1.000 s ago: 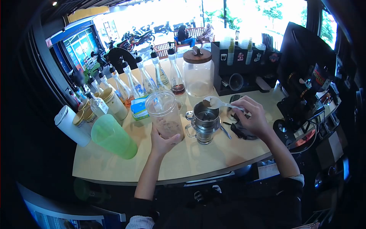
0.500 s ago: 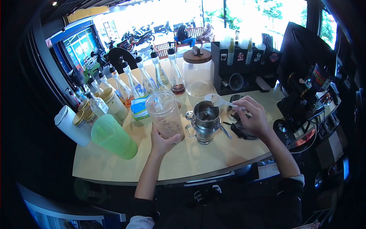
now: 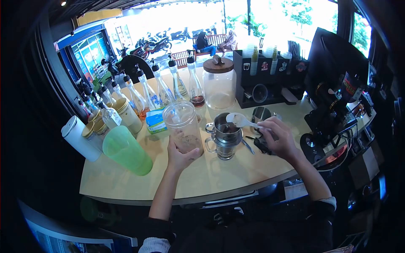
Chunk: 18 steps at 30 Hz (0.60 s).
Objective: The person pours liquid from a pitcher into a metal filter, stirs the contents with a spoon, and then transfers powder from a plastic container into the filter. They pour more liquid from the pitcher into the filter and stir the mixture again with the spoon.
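My left hand is wrapped round the lower part of a clear jar standing on the counter, with brown contents low inside it. The fingers behind the jar are partly hidden. In my right hand, a white spoon is pinched by its handle. Its bowl hangs over the right side of a metal drip filter, and a little brown residue shows on it. Dark matter lies inside the filter, which sits on top of a glass mug.
A green pitcher stands to the left. Pump bottles line the back, beside a wooden-lidded jar and a black cup organizer. A metal utensil lies right of the mug. Dark equipment occupies the right end.
My right hand has lowered the spoon slightly, bringing its bowl closer to the filter's rim. My left hand keeps its hold on the jar.
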Available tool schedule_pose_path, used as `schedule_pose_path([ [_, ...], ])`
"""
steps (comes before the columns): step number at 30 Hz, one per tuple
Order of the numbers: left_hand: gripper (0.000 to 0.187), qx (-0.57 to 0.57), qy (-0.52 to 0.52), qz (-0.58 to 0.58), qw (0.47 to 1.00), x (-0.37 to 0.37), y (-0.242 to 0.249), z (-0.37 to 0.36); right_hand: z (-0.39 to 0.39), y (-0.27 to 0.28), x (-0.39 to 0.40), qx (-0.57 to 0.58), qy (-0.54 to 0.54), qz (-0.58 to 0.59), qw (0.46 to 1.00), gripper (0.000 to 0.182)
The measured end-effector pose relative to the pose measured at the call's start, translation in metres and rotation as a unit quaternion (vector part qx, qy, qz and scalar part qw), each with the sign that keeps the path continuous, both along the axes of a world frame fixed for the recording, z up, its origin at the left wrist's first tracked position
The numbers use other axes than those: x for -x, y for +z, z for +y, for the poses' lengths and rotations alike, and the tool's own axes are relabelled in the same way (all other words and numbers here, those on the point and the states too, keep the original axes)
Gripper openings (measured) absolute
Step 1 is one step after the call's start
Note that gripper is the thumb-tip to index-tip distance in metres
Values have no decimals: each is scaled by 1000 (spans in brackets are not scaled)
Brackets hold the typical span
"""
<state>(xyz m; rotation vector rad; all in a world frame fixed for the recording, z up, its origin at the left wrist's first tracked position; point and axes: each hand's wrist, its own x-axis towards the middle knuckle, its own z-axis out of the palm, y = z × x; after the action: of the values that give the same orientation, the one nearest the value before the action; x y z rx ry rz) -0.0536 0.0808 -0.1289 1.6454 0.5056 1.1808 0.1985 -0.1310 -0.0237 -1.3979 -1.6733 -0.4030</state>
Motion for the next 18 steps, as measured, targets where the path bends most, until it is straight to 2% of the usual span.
schedule_pose_path([
  [10, 89, 9, 1, 0, 1000, 0, 1, -1, 0, 6, 3, -6, 21, -17, 1000, 14],
  [18, 93, 0, -5, 8, 1000, 0, -4, 4, 6, 14, 5, -9, 42, -77, 996, 16],
])
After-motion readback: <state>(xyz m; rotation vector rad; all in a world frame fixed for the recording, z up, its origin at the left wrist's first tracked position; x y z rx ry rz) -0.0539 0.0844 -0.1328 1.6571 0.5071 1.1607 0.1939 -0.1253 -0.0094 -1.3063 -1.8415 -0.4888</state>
